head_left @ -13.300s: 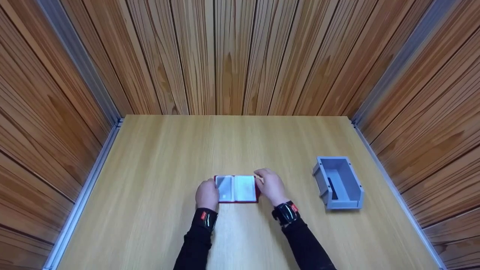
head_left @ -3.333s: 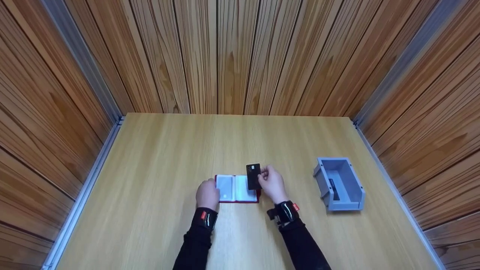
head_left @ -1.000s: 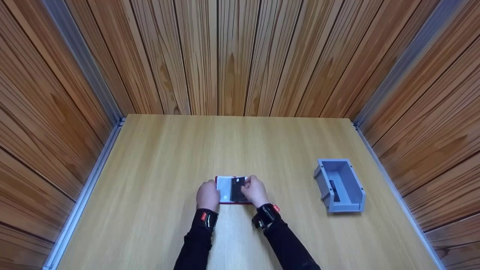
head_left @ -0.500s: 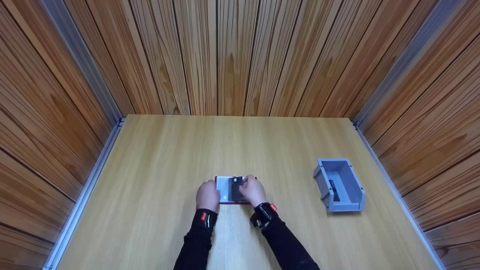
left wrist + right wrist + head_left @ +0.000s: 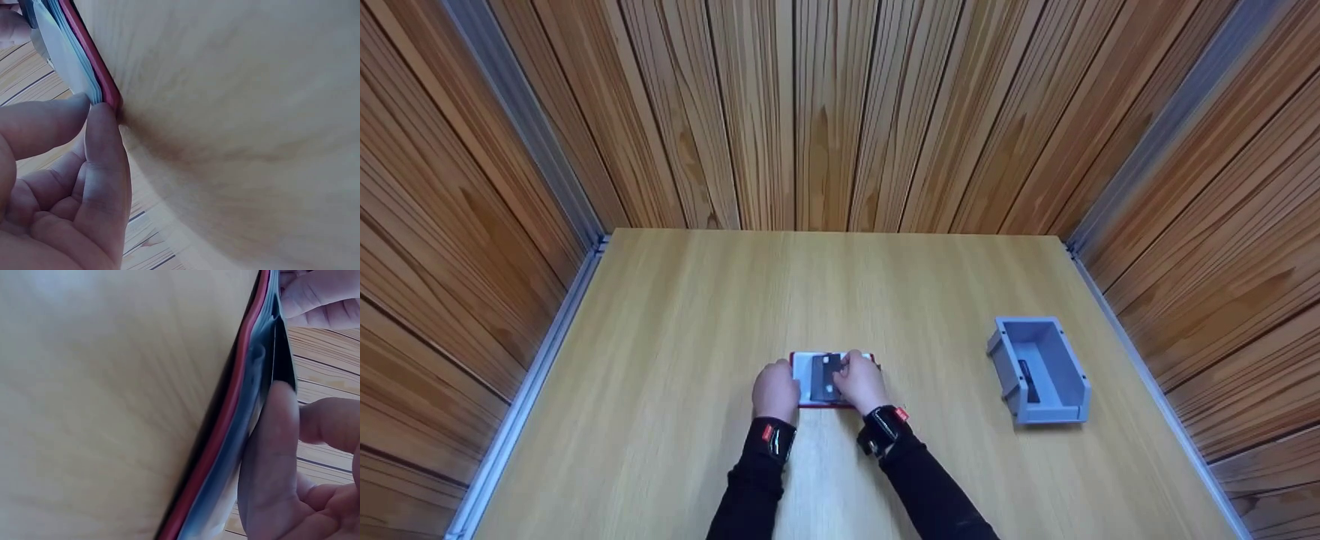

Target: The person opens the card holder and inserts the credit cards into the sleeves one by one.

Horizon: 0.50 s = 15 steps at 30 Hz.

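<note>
Here, left hand point(image 5: 775, 390) pinches red card holder point(image 5: 802, 376), right hand point(image 5: 861, 384) grips black chip card point(image 5: 823, 381), red wristband tags point(image 5: 767, 432) illegible.

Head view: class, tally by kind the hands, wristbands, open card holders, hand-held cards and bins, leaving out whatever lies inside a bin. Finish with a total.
Hands: 2
Wristbands: 2
Card holder: 1
Black card: 1
Grey bin: 1
Total: 7

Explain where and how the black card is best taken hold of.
Probably a pinch on its right edge, coming from the right: the black card is thin, its left edge sits inside the red booklet's outline, and the right hand holds it so.
</note>
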Each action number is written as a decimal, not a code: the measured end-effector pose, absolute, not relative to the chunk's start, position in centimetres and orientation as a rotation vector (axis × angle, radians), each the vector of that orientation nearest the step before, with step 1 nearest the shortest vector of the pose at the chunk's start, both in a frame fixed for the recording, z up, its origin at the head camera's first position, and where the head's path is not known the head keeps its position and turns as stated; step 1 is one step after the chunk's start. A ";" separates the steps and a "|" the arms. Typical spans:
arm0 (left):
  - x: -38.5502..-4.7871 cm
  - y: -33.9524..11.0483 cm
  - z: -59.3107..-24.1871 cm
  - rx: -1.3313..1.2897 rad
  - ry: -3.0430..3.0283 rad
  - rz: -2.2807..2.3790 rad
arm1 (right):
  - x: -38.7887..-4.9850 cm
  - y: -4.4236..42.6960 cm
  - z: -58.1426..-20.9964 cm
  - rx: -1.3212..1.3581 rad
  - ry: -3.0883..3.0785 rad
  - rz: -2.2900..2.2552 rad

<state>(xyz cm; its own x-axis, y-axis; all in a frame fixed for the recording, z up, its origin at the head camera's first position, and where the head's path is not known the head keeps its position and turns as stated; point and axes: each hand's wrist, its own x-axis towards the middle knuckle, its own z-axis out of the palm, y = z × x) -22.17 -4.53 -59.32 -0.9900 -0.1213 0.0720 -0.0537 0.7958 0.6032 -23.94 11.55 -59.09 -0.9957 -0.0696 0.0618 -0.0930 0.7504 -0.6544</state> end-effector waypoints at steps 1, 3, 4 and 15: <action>-22.2 -4.5 -59.3 0.140 -2.876 -0.962 | -23.9 11.5 -59.1 0.143 -2.906 1.077; -22.2 -4.6 -59.4 0.138 -2.874 -0.965 | -23.9 11.4 -59.0 0.153 -2.903 1.058; -22.3 -4.6 -59.4 0.139 -2.872 -0.968 | -23.9 11.4 -59.0 0.157 -2.904 1.051; -22.4 -4.4 -59.3 0.183 -2.893 -1.003 | -24.1 11.2 -59.7 0.187 -2.924 1.044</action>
